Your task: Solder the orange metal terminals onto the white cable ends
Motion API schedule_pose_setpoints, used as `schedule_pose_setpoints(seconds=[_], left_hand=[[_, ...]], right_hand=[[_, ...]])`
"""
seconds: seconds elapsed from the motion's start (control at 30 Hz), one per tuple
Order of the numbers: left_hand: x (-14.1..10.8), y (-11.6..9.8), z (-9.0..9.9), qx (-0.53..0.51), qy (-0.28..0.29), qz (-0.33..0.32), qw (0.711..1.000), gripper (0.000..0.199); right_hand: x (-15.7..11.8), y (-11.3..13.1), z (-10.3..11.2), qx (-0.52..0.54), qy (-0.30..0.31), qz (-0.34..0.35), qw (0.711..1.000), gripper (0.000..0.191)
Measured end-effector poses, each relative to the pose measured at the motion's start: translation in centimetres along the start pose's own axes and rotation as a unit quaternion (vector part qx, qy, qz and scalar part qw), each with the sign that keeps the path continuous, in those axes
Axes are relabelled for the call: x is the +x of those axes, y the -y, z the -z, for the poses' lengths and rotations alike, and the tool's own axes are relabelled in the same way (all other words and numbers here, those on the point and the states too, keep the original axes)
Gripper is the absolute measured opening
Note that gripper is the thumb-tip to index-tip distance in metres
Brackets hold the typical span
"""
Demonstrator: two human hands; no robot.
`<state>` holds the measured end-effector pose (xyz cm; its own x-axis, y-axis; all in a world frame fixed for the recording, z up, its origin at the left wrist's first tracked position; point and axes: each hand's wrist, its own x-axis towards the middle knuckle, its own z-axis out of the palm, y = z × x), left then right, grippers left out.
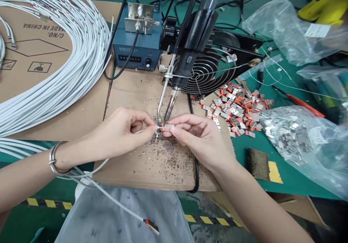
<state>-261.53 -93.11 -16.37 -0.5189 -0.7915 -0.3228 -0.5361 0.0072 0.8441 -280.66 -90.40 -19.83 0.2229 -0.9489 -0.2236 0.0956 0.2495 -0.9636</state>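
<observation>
One USB plug connector [169, 127], small, flat and oblong, with a silver metal shell and an orange-red insert showing at its cable end, pinched between thumb and forefinger of the right hand [197, 136], over the cardboard sheet [163, 174], well back from its front edge and just beside the soldering iron [170, 107] tip. At the orange end, a white cable tip [159, 127], held between thumb and fingers of the left hand [133, 128]. By the cardboard's right edge, largely on the green table [241, 148], a heap of similar connectors [237, 107].
</observation>
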Motion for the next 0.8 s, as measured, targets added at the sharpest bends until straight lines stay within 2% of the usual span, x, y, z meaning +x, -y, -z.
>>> schedule_pose_setpoints(seconds=[0.2,0.8], left_hand=[[-0.09,0.58,-0.21,0.004,-0.027,-0.032,0.999,0.018],[0.08,0.70,-0.26,-0.020,-0.025,-0.048,0.998,0.016]], right_hand=[[0.04,-0.15,0.13,0.006,0.005,0.010,1.000,0.006],[0.03,-0.26,0.10,0.031,0.020,0.036,0.999,0.008]])
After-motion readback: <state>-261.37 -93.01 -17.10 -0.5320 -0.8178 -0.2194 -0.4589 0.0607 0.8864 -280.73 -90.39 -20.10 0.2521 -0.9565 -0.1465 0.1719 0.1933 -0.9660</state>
